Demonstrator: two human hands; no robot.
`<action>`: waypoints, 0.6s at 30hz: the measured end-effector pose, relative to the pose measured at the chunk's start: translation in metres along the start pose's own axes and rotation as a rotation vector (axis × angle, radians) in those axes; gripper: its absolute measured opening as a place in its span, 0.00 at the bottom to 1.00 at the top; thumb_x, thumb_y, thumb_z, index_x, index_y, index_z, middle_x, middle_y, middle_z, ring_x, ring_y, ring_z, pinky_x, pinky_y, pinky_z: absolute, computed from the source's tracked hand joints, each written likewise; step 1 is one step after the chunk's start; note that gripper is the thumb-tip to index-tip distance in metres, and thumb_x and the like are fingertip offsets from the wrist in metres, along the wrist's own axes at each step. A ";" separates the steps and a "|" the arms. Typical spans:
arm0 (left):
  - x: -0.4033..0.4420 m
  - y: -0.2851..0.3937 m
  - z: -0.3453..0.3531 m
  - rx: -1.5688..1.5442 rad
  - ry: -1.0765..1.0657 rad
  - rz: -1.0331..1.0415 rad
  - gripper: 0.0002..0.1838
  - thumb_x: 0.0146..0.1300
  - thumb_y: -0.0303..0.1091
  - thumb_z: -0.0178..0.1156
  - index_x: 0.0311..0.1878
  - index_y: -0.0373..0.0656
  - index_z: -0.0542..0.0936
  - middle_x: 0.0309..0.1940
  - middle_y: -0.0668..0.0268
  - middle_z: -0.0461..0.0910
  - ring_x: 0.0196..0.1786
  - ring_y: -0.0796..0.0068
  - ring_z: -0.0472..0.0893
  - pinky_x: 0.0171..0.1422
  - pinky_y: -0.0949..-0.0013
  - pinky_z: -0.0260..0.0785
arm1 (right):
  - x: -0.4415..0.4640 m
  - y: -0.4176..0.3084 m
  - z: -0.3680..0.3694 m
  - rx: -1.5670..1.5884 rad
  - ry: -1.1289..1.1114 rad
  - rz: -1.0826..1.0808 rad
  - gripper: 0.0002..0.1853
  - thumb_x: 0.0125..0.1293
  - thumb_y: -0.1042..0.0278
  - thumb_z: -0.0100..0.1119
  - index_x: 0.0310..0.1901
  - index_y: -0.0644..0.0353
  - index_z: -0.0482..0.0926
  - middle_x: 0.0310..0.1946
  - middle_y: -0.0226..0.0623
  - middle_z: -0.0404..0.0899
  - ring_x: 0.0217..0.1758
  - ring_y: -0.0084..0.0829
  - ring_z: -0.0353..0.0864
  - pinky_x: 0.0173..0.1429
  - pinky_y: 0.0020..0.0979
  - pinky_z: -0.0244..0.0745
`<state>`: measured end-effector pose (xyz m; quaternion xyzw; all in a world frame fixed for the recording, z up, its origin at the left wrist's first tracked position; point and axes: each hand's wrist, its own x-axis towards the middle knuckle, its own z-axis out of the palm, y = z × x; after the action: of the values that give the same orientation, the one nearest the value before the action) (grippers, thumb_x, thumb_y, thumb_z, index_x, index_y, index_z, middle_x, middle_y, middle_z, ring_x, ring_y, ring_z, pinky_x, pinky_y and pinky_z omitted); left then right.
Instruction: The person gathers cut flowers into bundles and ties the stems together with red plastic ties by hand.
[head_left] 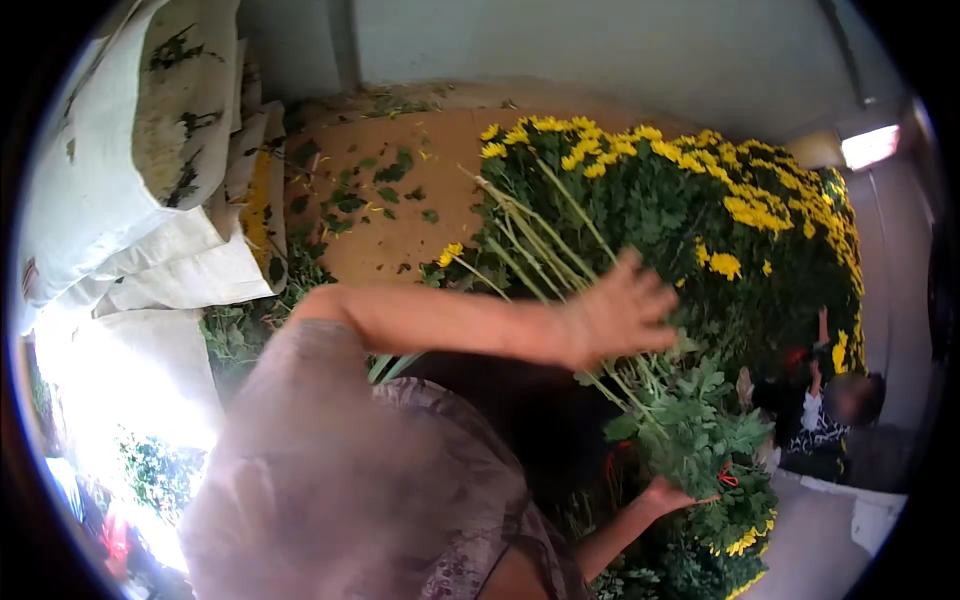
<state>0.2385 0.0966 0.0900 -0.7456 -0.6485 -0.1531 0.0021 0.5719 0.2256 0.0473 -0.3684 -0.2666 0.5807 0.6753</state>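
My left hand [625,312] reaches over a row of long cut stems [535,240], its fingers spread and smeared by motion. It appears to hold nothing. Lower in the view, my right hand [672,495] grips a leafy bunch of chrysanthemums [700,430], the thumb and fingers partly hidden by leaves. Bare stem ends of this bunch point up and left, passing beneath my left hand. A red tie [727,474] shows among the leaves close to my right fingers. Yellow blooms [745,541] peek out below.
A large pile of yellow chrysanthemums [640,190] lies along the wall. Loose leaves litter the brown board [375,245]. White woven sacks [110,190] stand at the left. Another person [825,420] is at the far right, beyond the flowers.
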 end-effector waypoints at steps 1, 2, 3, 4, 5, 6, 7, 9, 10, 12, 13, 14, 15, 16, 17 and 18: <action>-0.012 -0.024 -0.004 0.009 -0.038 -0.060 0.49 0.45 0.44 0.70 0.71 0.55 0.55 0.70 0.52 0.54 0.73 0.53 0.54 0.71 0.32 0.39 | 0.011 -0.011 -0.017 0.030 -0.048 -0.017 0.47 0.60 0.29 0.48 0.71 0.57 0.53 0.72 0.41 0.50 0.74 0.48 0.49 0.76 0.53 0.44; -0.024 -0.051 -0.009 0.022 -0.079 -0.118 0.52 0.44 0.44 0.72 0.72 0.56 0.53 0.70 0.54 0.55 0.73 0.55 0.55 0.72 0.33 0.40 | 0.008 -0.018 -0.021 0.029 -0.033 -0.030 0.47 0.60 0.29 0.48 0.71 0.57 0.53 0.72 0.41 0.50 0.74 0.48 0.49 0.76 0.53 0.44; -0.031 -0.074 -0.003 0.029 -0.120 -0.188 0.54 0.43 0.42 0.73 0.72 0.55 0.52 0.70 0.55 0.55 0.73 0.56 0.55 0.72 0.35 0.40 | 0.005 -0.025 -0.023 0.005 0.003 -0.066 0.47 0.61 0.29 0.47 0.71 0.57 0.53 0.73 0.41 0.50 0.74 0.48 0.49 0.76 0.53 0.43; -0.038 -0.096 0.009 0.036 -0.162 -0.260 0.55 0.42 0.41 0.75 0.72 0.55 0.51 0.70 0.56 0.55 0.73 0.58 0.55 0.73 0.37 0.41 | 0.000 -0.031 -0.022 -0.020 0.038 -0.098 0.46 0.61 0.29 0.47 0.71 0.56 0.53 0.73 0.41 0.49 0.74 0.48 0.49 0.76 0.53 0.43; -0.047 -0.113 0.020 0.039 -0.115 -0.320 0.53 0.44 0.41 0.74 0.72 0.54 0.52 0.67 0.55 0.61 0.70 0.57 0.60 0.73 0.40 0.44 | -0.005 -0.035 -0.019 -0.023 0.100 -0.090 0.46 0.61 0.29 0.47 0.71 0.56 0.54 0.73 0.40 0.50 0.74 0.47 0.49 0.76 0.53 0.45; -0.058 -0.128 0.033 0.040 -0.065 -0.383 0.51 0.46 0.41 0.72 0.71 0.54 0.53 0.63 0.54 0.66 0.67 0.57 0.65 0.73 0.44 0.46 | -0.007 -0.036 -0.020 -0.025 0.109 -0.099 0.46 0.61 0.29 0.47 0.71 0.56 0.54 0.73 0.40 0.50 0.74 0.47 0.49 0.76 0.53 0.45; -0.064 -0.147 0.048 -0.097 -0.039 -0.475 0.42 0.49 0.44 0.70 0.67 0.50 0.61 0.55 0.54 0.72 0.59 0.55 0.70 0.67 0.47 0.54 | -0.008 -0.037 -0.022 -0.044 0.093 -0.114 0.46 0.61 0.29 0.47 0.71 0.56 0.54 0.73 0.40 0.50 0.74 0.46 0.50 0.76 0.53 0.45; -0.083 -0.167 0.077 -0.359 0.041 -0.507 0.27 0.56 0.47 0.64 0.56 0.44 0.73 0.41 0.52 0.78 0.46 0.52 0.77 0.56 0.52 0.64 | -0.004 -0.040 -0.040 -0.072 0.117 -0.106 0.46 0.60 0.30 0.49 0.70 0.57 0.55 0.73 0.38 0.50 0.73 0.45 0.53 0.75 0.51 0.49; -0.084 -0.173 0.086 -0.476 0.087 -0.422 0.22 0.60 0.48 0.61 0.50 0.41 0.78 0.36 0.51 0.79 0.42 0.50 0.78 0.51 0.54 0.66 | -0.006 -0.044 -0.047 -0.027 0.106 -0.087 0.43 0.62 0.32 0.49 0.69 0.57 0.58 0.71 0.38 0.54 0.71 0.44 0.57 0.74 0.49 0.53; -0.071 -0.156 0.084 -0.444 0.077 -0.457 0.21 0.66 0.48 0.54 0.46 0.38 0.80 0.37 0.51 0.79 0.41 0.51 0.78 0.45 0.55 0.69 | -0.001 -0.050 -0.066 0.140 0.000 -0.064 0.37 0.64 0.47 0.54 0.68 0.59 0.57 0.69 0.37 0.58 0.68 0.38 0.61 0.72 0.44 0.57; -0.075 -0.154 0.098 -0.511 0.158 -0.462 0.16 0.65 0.40 0.56 0.47 0.39 0.80 0.36 0.53 0.80 0.38 0.53 0.78 0.42 0.58 0.69 | 0.006 -0.054 -0.082 0.258 -0.094 -0.049 0.35 0.65 0.59 0.58 0.69 0.59 0.54 0.68 0.36 0.57 0.67 0.33 0.61 0.71 0.39 0.58; -0.079 -0.161 0.121 -0.450 0.197 -0.413 0.11 0.62 0.31 0.58 0.47 0.39 0.81 0.33 0.55 0.80 0.35 0.57 0.78 0.39 0.63 0.69 | 0.005 -0.050 -0.073 0.000 -0.057 -0.187 0.32 0.64 0.51 0.58 0.65 0.56 0.62 0.64 0.34 0.65 0.63 0.35 0.66 0.67 0.41 0.63; -0.107 -0.199 0.173 -0.392 0.171 -0.409 0.18 0.65 0.35 0.54 0.52 0.31 0.77 0.45 0.57 0.81 0.45 0.66 0.80 0.46 0.66 0.71 | 0.002 -0.047 -0.067 -0.260 0.015 -0.315 0.30 0.63 0.43 0.57 0.61 0.53 0.70 0.59 0.31 0.72 0.59 0.36 0.72 0.63 0.43 0.68; -0.080 -0.182 0.150 -1.187 0.380 -0.752 0.16 0.67 0.34 0.53 0.50 0.32 0.78 0.40 0.63 0.80 0.38 0.71 0.78 0.38 0.71 0.69 | -0.001 -0.056 -0.041 -0.072 -0.032 -0.205 0.29 0.63 0.44 0.57 0.60 0.52 0.70 0.58 0.31 0.73 0.59 0.35 0.71 0.63 0.42 0.67; -0.078 -0.186 0.145 -1.164 0.370 -0.769 0.15 0.67 0.35 0.55 0.50 0.33 0.78 0.37 0.65 0.78 0.36 0.74 0.75 0.38 0.72 0.68 | -0.006 -0.067 -0.017 0.114 -0.058 -0.090 0.29 0.63 0.44 0.58 0.60 0.51 0.71 0.57 0.30 0.73 0.58 0.35 0.71 0.63 0.42 0.66; -0.078 -0.189 0.141 -1.142 0.360 -0.785 0.15 0.67 0.35 0.56 0.49 0.34 0.78 0.34 0.66 0.76 0.34 0.77 0.73 0.37 0.72 0.66 | -0.002 -0.069 -0.011 0.169 -0.084 -0.045 0.29 0.64 0.44 0.56 0.61 0.52 0.70 0.58 0.32 0.72 0.59 0.35 0.70 0.65 0.43 0.64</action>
<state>0.0783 0.0801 -0.0991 -0.3052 -0.6773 -0.5785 -0.3368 0.6207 0.2178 0.0966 -0.2794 -0.2531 0.6006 0.7051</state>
